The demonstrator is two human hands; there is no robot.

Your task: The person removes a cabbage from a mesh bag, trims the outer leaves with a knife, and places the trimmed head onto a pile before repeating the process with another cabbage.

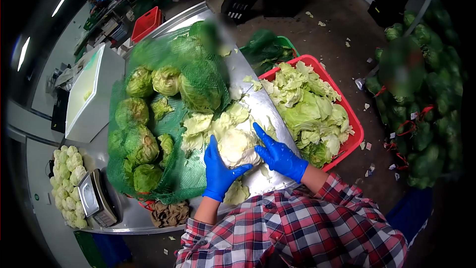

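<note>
A pale, trimmed lettuce head (237, 148) sits between my two blue-gloved hands over the metal table. My left hand (218, 169) cups its left and lower side, thumb stretched along the near edge. Against its right side presses my right hand (281, 157), with one finger pointing up and away. Loose outer leaves (196, 128) lie around and behind the head. Just left and beyond, a green mesh bag (186, 176) is spread on the table, with several untrimmed lettuce heads (145, 146) in or under its netting.
A red crate (358, 131) heaped with leaves stands right of the table (258, 101). A scale (96, 198) is by stacked trimmed heads (67, 183) on the left, near a white box (96, 101). Full mesh bags (421, 134) rest on the floor at right.
</note>
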